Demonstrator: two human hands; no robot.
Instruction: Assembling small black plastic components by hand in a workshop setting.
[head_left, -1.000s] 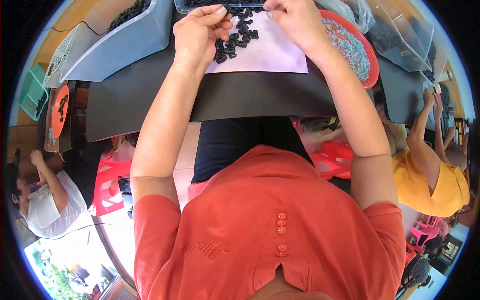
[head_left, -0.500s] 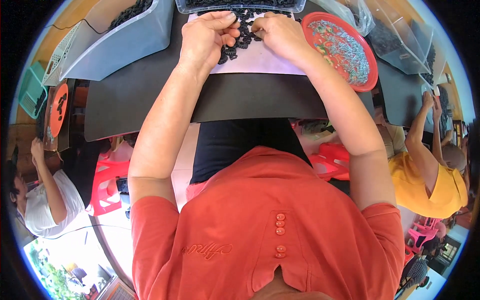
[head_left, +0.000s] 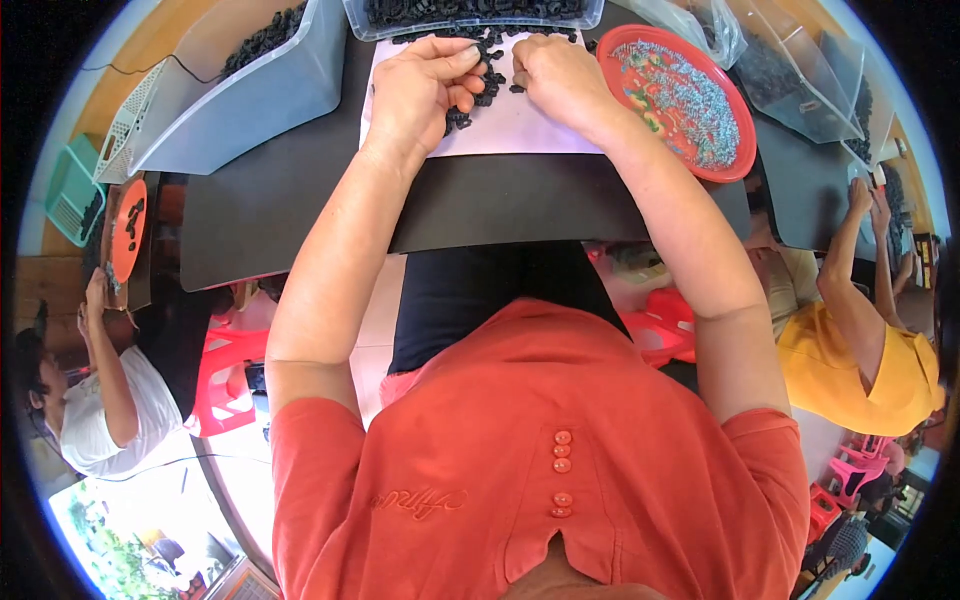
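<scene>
The left hand [head_left: 425, 95] now sits nearer the right hand [head_left: 560, 75] – both close together over the small black plastic parts [head_left: 487, 85] on the pale paper sheet [head_left: 520, 125] – no longer spread apart.

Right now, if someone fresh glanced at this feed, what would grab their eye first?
Probably the two hands, left hand and right hand, close together at the top centre, fingering small black parts scattered on a white sheet atop a black mat. Just right of them sits a bright red round tray holding tiny pale bits, and a clear bin of black parts stands at upper left.
</scene>
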